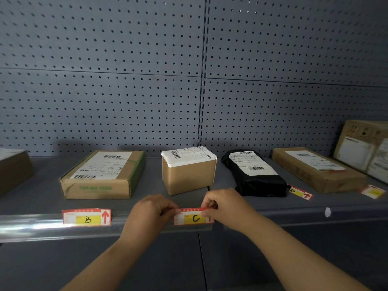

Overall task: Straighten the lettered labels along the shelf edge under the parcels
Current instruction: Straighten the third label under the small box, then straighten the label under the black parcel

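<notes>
The red-and-yellow label C (194, 217) sits in the clear strip on the shelf edge (31, 224), below a small brown box (189, 175). My left hand (151, 211) pinches its upper left corner and my right hand (224, 206) pinches its upper right corner. Label B (86, 217) sits level in the strip under a flat cardboard parcel (102, 175). Label D (300, 192) lies loose and skewed on the shelf beside a black bagged parcel (255, 175). Another label (373, 192) lies tilted at the far right.
A long flat brown box (317, 169) lies at the right, with a taller box (365, 148) leaning behind it. A brown box's corner (14, 169) shows at the left edge. Grey pegboard (189, 80) backs the shelf. A small white scrap (328, 212) sticks to the right shelf edge.
</notes>
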Demonstrator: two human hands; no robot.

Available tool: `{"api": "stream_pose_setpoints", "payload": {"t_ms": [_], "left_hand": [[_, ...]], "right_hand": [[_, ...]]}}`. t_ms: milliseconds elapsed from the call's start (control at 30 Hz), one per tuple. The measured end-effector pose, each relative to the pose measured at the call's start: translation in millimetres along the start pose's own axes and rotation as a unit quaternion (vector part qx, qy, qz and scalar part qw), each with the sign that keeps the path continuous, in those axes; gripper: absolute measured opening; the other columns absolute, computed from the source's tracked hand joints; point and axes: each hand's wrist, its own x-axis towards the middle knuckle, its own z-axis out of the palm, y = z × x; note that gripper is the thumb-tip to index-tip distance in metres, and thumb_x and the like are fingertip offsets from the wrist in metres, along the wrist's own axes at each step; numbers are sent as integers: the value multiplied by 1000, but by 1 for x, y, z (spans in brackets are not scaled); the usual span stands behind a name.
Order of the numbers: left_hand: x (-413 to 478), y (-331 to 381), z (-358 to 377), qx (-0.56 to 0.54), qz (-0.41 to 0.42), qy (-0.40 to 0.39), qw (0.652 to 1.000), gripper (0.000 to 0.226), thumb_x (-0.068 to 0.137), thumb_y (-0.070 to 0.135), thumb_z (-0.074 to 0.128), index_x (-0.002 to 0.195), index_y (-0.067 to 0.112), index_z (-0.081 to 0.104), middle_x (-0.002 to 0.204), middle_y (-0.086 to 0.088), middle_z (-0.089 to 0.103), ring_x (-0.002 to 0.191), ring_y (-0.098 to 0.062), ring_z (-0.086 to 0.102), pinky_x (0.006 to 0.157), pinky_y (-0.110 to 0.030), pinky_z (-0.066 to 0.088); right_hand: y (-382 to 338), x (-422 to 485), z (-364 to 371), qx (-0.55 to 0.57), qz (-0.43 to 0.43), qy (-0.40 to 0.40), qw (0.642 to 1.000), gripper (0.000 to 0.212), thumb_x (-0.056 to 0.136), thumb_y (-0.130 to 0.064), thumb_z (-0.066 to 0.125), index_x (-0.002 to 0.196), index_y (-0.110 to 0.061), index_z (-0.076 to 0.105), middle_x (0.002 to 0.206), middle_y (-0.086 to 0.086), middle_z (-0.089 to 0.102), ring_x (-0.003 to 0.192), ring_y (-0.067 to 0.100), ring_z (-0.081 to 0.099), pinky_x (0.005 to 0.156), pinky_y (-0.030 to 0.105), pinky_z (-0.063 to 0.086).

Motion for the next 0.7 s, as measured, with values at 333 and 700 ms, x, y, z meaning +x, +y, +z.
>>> {"api": "stream_pose_setpoints", "payload": {"t_ms": [333, 700], "left_hand": [[-1, -1, -1, 5, -12, -10, 1000, 10, 79, 31, 67, 88, 31, 71, 80, 11, 67, 75, -4, 56, 68, -25, 49], [6, 32, 1, 47, 49, 66, 996, 43, 78, 54, 43, 94, 23, 68, 90, 4, 69, 85, -17, 61, 73, -40, 52]], "right_hand": [[0, -2, -1, 6, 12, -3, 1000, 17, 81, -24, 71, 96, -17, 69, 94, -4, 69, 76, -1, 57, 65, 9, 44], [16, -23, -34, 28, 16, 101, 994, 19, 79, -26, 74, 96, -20, 67, 80, -17, 59, 80, 1, 59, 74, 13, 48]]}}
